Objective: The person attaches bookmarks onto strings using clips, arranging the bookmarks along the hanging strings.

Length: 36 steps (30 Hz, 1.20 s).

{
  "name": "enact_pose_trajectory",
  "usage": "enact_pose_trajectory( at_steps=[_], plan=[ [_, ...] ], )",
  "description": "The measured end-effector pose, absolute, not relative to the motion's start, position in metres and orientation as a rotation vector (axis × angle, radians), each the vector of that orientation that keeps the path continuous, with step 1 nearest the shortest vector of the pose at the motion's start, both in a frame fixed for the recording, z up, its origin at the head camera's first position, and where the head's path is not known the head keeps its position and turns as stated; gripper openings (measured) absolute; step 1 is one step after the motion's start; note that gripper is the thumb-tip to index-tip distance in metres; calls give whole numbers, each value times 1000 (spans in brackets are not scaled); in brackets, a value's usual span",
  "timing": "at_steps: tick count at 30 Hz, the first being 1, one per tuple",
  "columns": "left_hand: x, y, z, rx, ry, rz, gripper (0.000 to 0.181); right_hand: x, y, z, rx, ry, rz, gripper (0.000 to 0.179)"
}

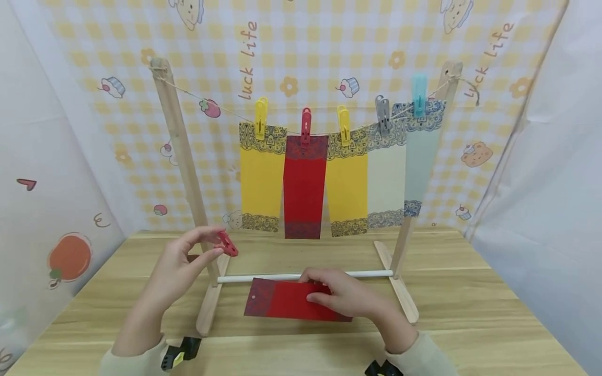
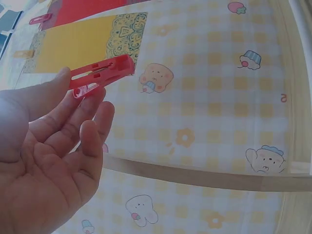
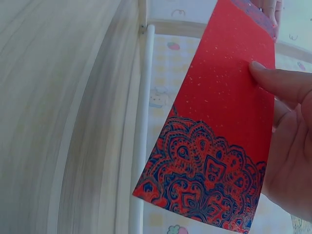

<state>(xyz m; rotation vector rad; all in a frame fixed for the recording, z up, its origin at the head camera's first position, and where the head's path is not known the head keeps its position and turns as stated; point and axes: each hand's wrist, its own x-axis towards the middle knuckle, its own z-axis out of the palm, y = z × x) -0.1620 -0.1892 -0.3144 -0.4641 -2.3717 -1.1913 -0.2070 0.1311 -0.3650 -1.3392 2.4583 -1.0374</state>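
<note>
Between thumb and fingertips, my left hand (image 1: 181, 263) pinches a red clothespin (image 1: 228, 244), held near the left post. In the left wrist view the same red clothespin (image 2: 102, 73) has its jaws pointing away from the palm. My right hand (image 1: 340, 292) grips a red patterned card (image 1: 291, 300) by one long edge, thumb on its face. The card has a small hole near its left end in the head view. Ornate blue patterning covers both ends of the card (image 3: 224, 97) in the right wrist view. It is above the table, in front of the white rod.
A string (image 1: 226, 110) runs between two wooden posts (image 1: 181, 141). Several cards hang from it by clothespins: yellow (image 1: 261, 180), red (image 1: 304, 193), yellow (image 1: 348, 183), cream (image 1: 386, 180) and pale blue (image 1: 420, 162). A white rod (image 1: 263, 278) joins the posts low down, above the wooden table (image 1: 447, 292).
</note>
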Motion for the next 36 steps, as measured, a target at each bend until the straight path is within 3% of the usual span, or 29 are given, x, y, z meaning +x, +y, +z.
enact_pose_trajectory(
  at_steps=[13,36],
  plan=[
    [-157,-203,-302,-418,-2373,-1075,34,-203,107,-360,-1228,2506,-1278,18],
    [-173,-217,-220,-461,-2291,-874,28,-209,41,-334,-1097,2538,-1824,21]
  ],
)
